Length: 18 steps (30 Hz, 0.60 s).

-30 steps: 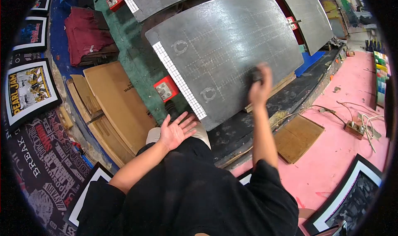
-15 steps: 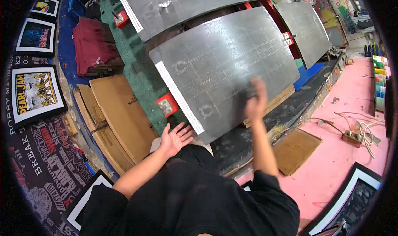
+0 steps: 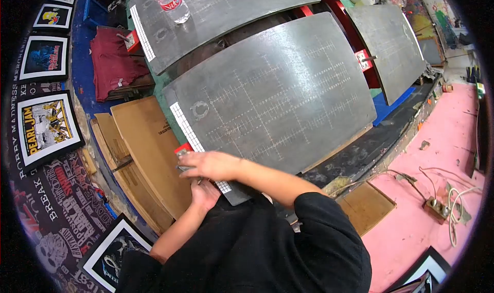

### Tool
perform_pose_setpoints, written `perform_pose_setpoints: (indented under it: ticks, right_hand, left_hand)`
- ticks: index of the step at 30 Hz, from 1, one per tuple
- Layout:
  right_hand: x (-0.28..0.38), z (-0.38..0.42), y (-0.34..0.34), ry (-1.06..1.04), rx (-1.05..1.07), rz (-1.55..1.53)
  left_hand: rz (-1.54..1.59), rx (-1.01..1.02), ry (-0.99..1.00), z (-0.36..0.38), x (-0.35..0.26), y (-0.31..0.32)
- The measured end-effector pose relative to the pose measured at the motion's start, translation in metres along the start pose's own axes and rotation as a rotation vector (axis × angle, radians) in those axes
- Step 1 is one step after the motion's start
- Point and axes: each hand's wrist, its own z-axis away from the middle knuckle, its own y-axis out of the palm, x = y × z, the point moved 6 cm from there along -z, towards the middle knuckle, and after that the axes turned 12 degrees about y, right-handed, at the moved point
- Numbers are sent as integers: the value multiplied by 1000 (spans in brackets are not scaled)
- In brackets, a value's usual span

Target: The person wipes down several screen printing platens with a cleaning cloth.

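A large grey board [image 3: 278, 95] with dashed grid lines lies in front of me, a white ruled strip [image 3: 184, 123] along its left edge. My right hand [image 3: 213, 164] reaches across to that edge near the strip's lower end. Its fingers are bent around a small greyish thing, mostly hidden. Just below, my left hand [image 3: 205, 194] is held palm up beside the board's corner, fingers loosely apart and partly covered by the right hand. A red bracket [image 3: 182, 149] shows at the board's edge beyond the right fingers.
A plastic bottle [image 3: 174, 7] with a red label stands on the far board [image 3: 231, 15]. Another board [image 3: 383, 46] is at right. Cardboard sheets [image 3: 146, 149] lean at left near a maroon cloth [image 3: 116, 61]. A power outlet box [image 3: 436, 209] with cables sits on the pink floor [image 3: 411, 190].
My right hand has moved from the board's right side to its lower left corner, over my left hand. The view has shifted slightly. My left hand stays near the corner.
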Motion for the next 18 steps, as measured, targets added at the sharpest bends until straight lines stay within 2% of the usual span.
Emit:
perform_pose_setpoints:
  ticks: [1, 2, 3, 4, 5, 6, 7, 8, 10, 12, 13, 14, 15, 16, 17, 18]
  right_hand:
    - [5, -3, -21, 46, 45, -81]
    - [1, 2, -64, 116, -89, -221]
    - [-29, 19, -102, 178, -229, -131]
    - [-31, 43, -163, 427, -447, 269]
    - [-55, 78, -222, 559, -698, 382]
    - [-88, 129, -272, 664, -1082, 390]
    - [-104, 169, -319, 689, -1286, 497]
    - [-139, 220, -354, 826, -1462, 683]
    - [-196, 262, -385, 1101, -1467, 824]
    - [-204, 189, -359, 973, -1259, 822]
    - [-161, 110, -335, 928, -971, 407]
    - [-173, 61, -276, 833, -788, 306]
    - [-160, 11, -212, 653, -349, 304]
    - [-121, -24, -154, 254, -69, 104]
    - [-96, -41, -100, 183, 129, -48]
    - [-63, -48, -83, 92, 135, -136]
  left_hand:
    - [35, 9, -8, -6, 0, -7]
    - [70, 14, -18, -10, 0, -15]
    - [75, 6, -13, -9, -2, -14]
    - [97, 41, -24, -10, -3, -6]
    - [118, 74, -36, -9, -3, 0]
    - [124, 73, -35, -7, -2, 3]
    - [78, 67, -12, -7, -1, 6]
    - [34, 62, 15, -10, 0, 9]
    - [24, 46, 19, -13, 2, 11]
    - [-23, -21, 58, -17, -1, 16]
    - [-35, -21, 55, -20, 0, 11]
    - [-68, -27, 50, -28, 2, 1]
    - [-98, -33, 48, -31, 4, -4]
    - [-108, -29, 53, -28, 5, 1]
    - [-142, -72, 68, -25, 6, 8]
    - [-176, -118, 78, -22, 6, 12]
